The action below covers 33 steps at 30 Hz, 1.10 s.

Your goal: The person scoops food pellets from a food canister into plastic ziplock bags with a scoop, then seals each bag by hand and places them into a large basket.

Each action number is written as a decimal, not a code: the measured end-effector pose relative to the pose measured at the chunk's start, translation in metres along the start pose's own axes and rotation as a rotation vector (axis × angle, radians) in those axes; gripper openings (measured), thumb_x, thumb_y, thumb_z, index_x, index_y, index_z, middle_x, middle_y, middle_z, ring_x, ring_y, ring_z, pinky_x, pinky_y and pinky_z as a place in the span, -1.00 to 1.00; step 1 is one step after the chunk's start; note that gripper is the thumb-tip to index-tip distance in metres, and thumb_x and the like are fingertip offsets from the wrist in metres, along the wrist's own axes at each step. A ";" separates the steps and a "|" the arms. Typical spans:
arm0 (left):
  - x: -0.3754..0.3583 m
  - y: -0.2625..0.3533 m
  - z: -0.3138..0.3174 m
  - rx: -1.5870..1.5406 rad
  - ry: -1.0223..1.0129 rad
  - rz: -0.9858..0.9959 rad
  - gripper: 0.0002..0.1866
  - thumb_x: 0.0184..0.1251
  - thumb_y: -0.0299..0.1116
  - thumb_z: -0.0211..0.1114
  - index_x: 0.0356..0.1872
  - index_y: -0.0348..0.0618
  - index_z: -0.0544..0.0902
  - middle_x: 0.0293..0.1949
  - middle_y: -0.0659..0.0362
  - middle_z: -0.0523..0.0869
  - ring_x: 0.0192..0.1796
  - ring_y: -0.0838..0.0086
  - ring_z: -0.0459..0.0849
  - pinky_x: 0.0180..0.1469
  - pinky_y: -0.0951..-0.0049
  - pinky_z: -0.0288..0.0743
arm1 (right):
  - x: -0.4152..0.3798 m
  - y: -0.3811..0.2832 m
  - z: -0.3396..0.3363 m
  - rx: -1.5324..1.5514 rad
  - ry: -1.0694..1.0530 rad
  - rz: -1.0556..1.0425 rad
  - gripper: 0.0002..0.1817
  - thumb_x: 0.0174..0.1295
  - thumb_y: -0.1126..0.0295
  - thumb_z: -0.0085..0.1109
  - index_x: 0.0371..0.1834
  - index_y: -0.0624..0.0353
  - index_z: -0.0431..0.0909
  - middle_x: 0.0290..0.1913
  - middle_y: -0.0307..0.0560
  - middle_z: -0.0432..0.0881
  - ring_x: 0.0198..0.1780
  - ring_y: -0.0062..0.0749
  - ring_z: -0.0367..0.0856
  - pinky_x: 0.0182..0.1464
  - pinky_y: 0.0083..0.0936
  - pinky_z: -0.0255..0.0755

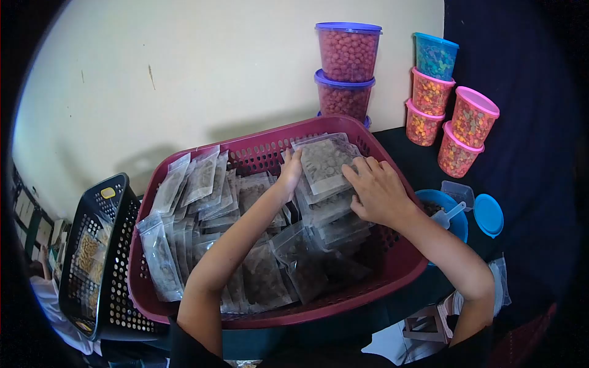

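A large maroon plastic basket [397, 279] holds many clear zip bags filled with small dark pieces. Inside it, toward the back right, clear zip bags lie in a stack, the top bag [325, 164] showing greyish round pieces. At that stack's left side is my left hand [291, 172], fingers stretched upward along the bag edges and partly hidden. My right hand [380, 191] rests over the stack's right edge with bent, spread fingers touching the bags. Further rows of filled bags [202, 178] stand at the left of the basket.
At the left stands a black perforated basket [116, 245] with bags of light brown pieces. Tubs with purple lids [348, 55] are stacked by the wall. Pink-lidded tubs [469, 126] and a blue-lidded tub [435, 56] stand right. A blue bowl [457, 230] holds a scoop [449, 214].
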<state>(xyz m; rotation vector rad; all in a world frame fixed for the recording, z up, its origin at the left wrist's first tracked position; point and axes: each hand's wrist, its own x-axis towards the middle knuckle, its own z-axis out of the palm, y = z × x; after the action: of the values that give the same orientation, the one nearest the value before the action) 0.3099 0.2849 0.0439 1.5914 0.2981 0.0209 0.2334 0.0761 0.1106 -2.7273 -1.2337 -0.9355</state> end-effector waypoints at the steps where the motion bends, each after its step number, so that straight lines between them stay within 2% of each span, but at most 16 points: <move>1: -0.002 0.001 -0.002 0.001 -0.028 -0.012 -0.21 0.19 0.16 -0.19 0.32 -0.05 -0.22 0.34 0.01 -0.16 0.38 0.24 -0.24 0.29 0.13 -0.21 | 0.000 0.001 0.002 0.015 0.030 -0.020 -0.62 -0.24 0.38 0.16 -0.26 0.17 0.37 -0.28 -0.07 0.40 -0.19 -0.29 0.41 -0.20 -0.35 0.31; 4: 0.016 -0.012 -0.014 -0.104 -0.180 0.004 -0.21 0.19 0.15 -0.16 0.31 -0.11 -0.16 0.32 -0.02 -0.06 0.36 0.23 -0.09 0.28 0.18 -0.13 | -0.001 0.003 0.007 0.041 0.071 -0.056 -0.69 -0.21 0.41 0.13 -0.30 0.16 0.39 -0.32 -0.09 0.43 -0.22 -0.29 0.45 -0.22 -0.34 0.32; 10: 0.016 -0.017 -0.012 -0.105 -0.075 -0.009 -0.28 0.18 0.07 -0.06 0.18 -0.31 0.07 0.16 -0.08 0.26 0.18 0.21 0.28 0.17 0.19 0.12 | 0.001 0.013 0.013 0.048 0.023 -0.015 -0.87 -0.16 0.47 0.06 -0.47 0.15 0.43 -0.44 -0.08 0.49 -0.28 -0.25 0.51 -0.24 -0.32 0.34; 14: -0.001 -0.002 0.000 -0.180 -0.084 -0.018 -0.46 0.26 -0.01 -0.13 0.11 -0.21 0.29 0.13 0.03 0.36 0.20 0.27 0.29 0.21 0.12 0.06 | 0.000 0.016 0.003 0.086 -0.030 0.049 -0.89 -0.17 0.46 0.05 -0.50 0.18 0.43 -0.45 -0.03 0.49 -0.28 -0.23 0.50 -0.24 -0.33 0.34; 16: -0.006 0.001 0.004 -0.273 -0.265 -0.090 -0.42 0.22 0.06 -0.09 0.12 -0.17 0.30 0.12 0.03 0.37 0.19 0.30 0.30 0.20 0.15 0.07 | 0.001 0.018 0.000 0.281 0.006 0.103 -0.85 -0.15 0.43 0.02 -0.48 0.24 0.43 -0.45 0.00 0.49 -0.30 -0.14 0.51 -0.25 -0.27 0.36; 17: -0.007 0.002 0.004 -0.278 -0.268 -0.099 -0.42 0.22 0.06 -0.09 0.12 -0.17 0.30 0.12 0.03 0.37 0.19 0.30 0.30 0.20 0.15 0.07 | 0.001 0.020 0.000 0.281 -0.004 0.106 -0.85 -0.15 0.43 0.02 -0.48 0.24 0.43 -0.45 0.00 0.49 -0.30 -0.14 0.51 -0.25 -0.27 0.36; 19: -0.012 0.009 0.003 -0.122 -0.249 -0.214 -0.34 0.13 0.16 -0.02 0.11 -0.14 0.32 0.12 0.03 0.38 0.21 0.28 0.25 0.18 0.13 0.11 | 0.007 0.027 0.001 0.544 0.106 0.335 -0.80 -0.12 0.38 0.00 -0.47 0.30 0.43 -0.39 0.05 0.51 -0.29 -0.02 0.51 -0.21 -0.22 0.37; 20: -0.017 0.010 0.003 0.051 -0.144 -0.157 -0.22 0.02 0.26 0.02 0.16 -0.12 0.27 0.16 0.01 0.31 0.24 0.22 0.20 0.19 0.09 0.09 | 0.012 0.031 0.003 0.548 0.102 0.335 -0.80 -0.12 0.38 0.00 -0.47 0.30 0.43 -0.39 0.05 0.51 -0.29 -0.02 0.51 -0.21 -0.22 0.37; 22: -0.017 0.005 0.000 0.157 -0.047 -0.162 -0.15 -0.01 0.29 0.02 0.20 -0.16 0.18 0.21 -0.02 0.22 0.26 0.16 0.15 0.18 0.06 0.08 | 0.023 0.040 0.014 0.629 -0.004 0.550 -0.64 -0.02 0.23 -0.02 -0.34 0.37 0.47 -0.24 0.16 0.54 -0.21 0.06 0.52 -0.15 -0.24 0.39; 23: -0.016 0.004 -0.002 0.262 0.048 -0.158 -0.07 -0.04 0.31 0.01 0.24 -0.20 0.08 0.25 -0.05 0.12 0.28 0.10 0.10 0.18 0.02 0.07 | 0.029 0.044 0.018 0.635 -0.006 0.547 -0.64 -0.02 0.23 -0.02 -0.34 0.37 0.47 -0.24 0.16 0.54 -0.21 0.06 0.52 -0.15 -0.24 0.39; 24: -0.017 0.005 -0.006 0.066 -0.175 -0.170 0.00 -0.06 0.33 0.05 0.28 -0.13 -0.09 0.29 -0.04 0.00 0.29 0.04 0.06 0.19 -0.03 0.02 | 0.036 0.048 0.022 0.564 -0.226 0.583 -0.49 0.00 0.10 -0.03 -0.21 0.40 0.44 -0.15 0.24 0.49 -0.11 0.07 0.48 -0.08 -0.27 0.37; 25: -0.019 0.004 -0.006 0.076 -0.165 -0.174 0.00 -0.06 0.33 0.05 0.28 -0.13 -0.09 0.29 -0.04 0.00 0.29 0.04 0.06 0.19 -0.03 0.02 | 0.043 0.051 0.027 0.493 -0.443 0.614 -0.34 0.02 -0.03 -0.05 -0.08 0.44 0.40 -0.07 0.32 0.45 -0.02 0.08 0.44 -0.01 -0.31 0.35; 26: -0.020 0.002 -0.007 0.004 -0.231 -0.237 0.03 -0.08 0.34 0.07 0.28 -0.08 -0.17 0.29 -0.03 0.00 0.28 0.04 0.08 0.18 -0.08 0.02 | 0.050 0.057 0.034 0.514 -0.440 0.616 -0.34 0.02 -0.03 -0.05 -0.08 0.44 0.40 -0.07 0.32 0.45 -0.02 0.08 0.44 -0.01 -0.31 0.35; 28: -0.019 0.003 -0.008 -0.050 -0.299 -0.346 0.08 -0.13 0.37 0.10 0.27 0.04 -0.30 0.27 -0.01 0.06 0.25 0.06 0.16 0.11 -0.18 0.05 | 0.062 0.065 0.045 0.759 -0.754 0.552 -0.10 -0.05 -0.31 -0.12 -0.05 0.47 0.36 -0.05 0.37 0.42 -0.01 0.02 0.45 -0.02 -0.30 0.32; 31: -0.007 -0.009 -0.011 -0.097 -0.291 -0.363 0.09 -0.15 0.37 0.11 0.27 0.04 -0.29 0.26 -0.02 0.08 0.23 0.06 0.19 0.10 -0.17 0.08 | 0.061 0.057 0.061 1.032 -0.817 0.756 0.01 -0.09 -0.39 -0.18 0.11 0.43 0.22 0.13 0.33 0.25 0.10 0.00 0.34 0.08 -0.20 0.23; 33: 0.000 -0.012 -0.013 -0.089 -0.273 -0.370 0.12 -0.18 0.38 0.12 0.27 -0.01 -0.28 0.25 0.00 0.10 0.23 0.06 0.20 0.09 -0.14 0.09 | 0.064 0.059 0.061 1.108 -0.903 0.725 -0.02 -0.07 -0.38 -0.19 0.20 0.30 0.15 0.23 0.21 0.13 0.19 -0.02 0.23 0.14 -0.14 0.15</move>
<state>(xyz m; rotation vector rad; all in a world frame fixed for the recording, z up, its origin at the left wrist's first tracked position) 0.3057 0.2974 0.0331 1.4109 0.3673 -0.4587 0.3384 0.0938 0.1073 -2.1848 -0.3593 0.8735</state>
